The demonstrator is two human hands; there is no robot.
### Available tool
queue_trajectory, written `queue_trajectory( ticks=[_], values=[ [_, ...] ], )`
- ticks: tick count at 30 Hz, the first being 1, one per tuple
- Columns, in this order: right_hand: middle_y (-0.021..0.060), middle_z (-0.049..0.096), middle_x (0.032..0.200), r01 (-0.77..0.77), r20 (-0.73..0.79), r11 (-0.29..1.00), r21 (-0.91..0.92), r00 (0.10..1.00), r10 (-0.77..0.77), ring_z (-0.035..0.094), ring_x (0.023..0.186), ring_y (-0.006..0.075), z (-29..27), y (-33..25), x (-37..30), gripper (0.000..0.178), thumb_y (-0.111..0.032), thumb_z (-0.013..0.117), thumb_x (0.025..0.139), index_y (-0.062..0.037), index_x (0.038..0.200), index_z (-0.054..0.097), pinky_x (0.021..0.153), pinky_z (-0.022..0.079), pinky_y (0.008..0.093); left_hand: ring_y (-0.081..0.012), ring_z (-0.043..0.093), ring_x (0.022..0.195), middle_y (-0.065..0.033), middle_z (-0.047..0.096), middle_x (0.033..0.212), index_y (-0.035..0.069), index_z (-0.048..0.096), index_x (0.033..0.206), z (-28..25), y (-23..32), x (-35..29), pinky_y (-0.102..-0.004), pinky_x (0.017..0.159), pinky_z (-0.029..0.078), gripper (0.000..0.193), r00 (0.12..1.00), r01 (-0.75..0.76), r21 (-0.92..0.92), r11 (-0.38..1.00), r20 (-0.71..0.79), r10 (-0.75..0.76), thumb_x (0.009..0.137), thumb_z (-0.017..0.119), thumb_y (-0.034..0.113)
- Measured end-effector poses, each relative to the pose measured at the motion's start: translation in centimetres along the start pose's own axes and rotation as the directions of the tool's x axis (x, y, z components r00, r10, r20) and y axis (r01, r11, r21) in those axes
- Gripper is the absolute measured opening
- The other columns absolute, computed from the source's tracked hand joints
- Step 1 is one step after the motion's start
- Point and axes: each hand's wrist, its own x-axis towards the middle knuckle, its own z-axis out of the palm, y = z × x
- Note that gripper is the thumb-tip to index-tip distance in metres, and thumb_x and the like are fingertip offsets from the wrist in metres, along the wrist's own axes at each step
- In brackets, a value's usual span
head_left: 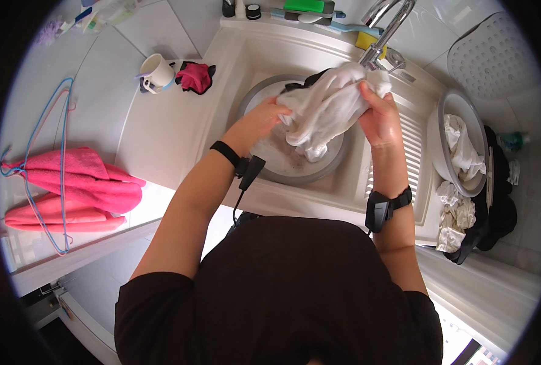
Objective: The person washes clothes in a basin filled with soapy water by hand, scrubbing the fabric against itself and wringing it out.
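Between my two hands hangs a wet, bunched white cloth garment (331,109), its lower end over a round basin (255,100) of cloudy water. My left hand (269,118) pinches the garment's left edge, fingers closed. On the other side my right hand (381,118) grips its upper right part, thumb on top. Something black (313,80) shows behind the cloth; how it joins the garment I cannot tell. The basin stands inside the pale sink (240,55), below the chrome faucet (387,36).
A ribbed washboard slope (411,140) lies right of the basin. Farther right, a grey-rimmed basin (437,131) holds white cloth, with white and black clothes beside it. At left are a white mug (159,72), a pink-and-black cloth (195,77), pink towels (82,182) and hangers (63,152).
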Motion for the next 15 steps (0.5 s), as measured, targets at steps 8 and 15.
queue_trajectory(
  ticks=[8,15],
  values=[
    [0.008,0.06,0.106,-0.277,-0.369,0.96,-0.033,0.896,0.246,0.058,0.098,0.0193,-8.0,7.6,0.3,0.029,-0.01,0.057,0.089,-0.001,0.115,0.051,0.084,0.048,0.0332,-0.027,0.056,0.106,-0.0135,0.059,0.111,-0.003,0.053,0.111,-2.5,4.3,0.2,-0.0392,0.096,0.043,0.043,0.965,-0.24,-0.252,0.938,0.043,0.258,0.069,0.047,-0.008],
    [0.0049,0.059,0.107,-0.488,-0.309,0.782,-0.388,0.868,0.388,0.057,0.099,0.0152,-11.0,8.5,-1.1,0.032,-0.022,0.059,0.089,-0.0055,0.116,0.054,0.079,0.049,0.0335,-0.0265,0.059,0.102,-0.0129,0.061,0.106,-0.003,0.054,0.108,-0.3,8.4,-1.2,-0.039,0.093,0.044,0.039,0.93,-0.318,-0.256,0.913,0.1,0.353,0.07,0.048,-0.006]
  ],
)
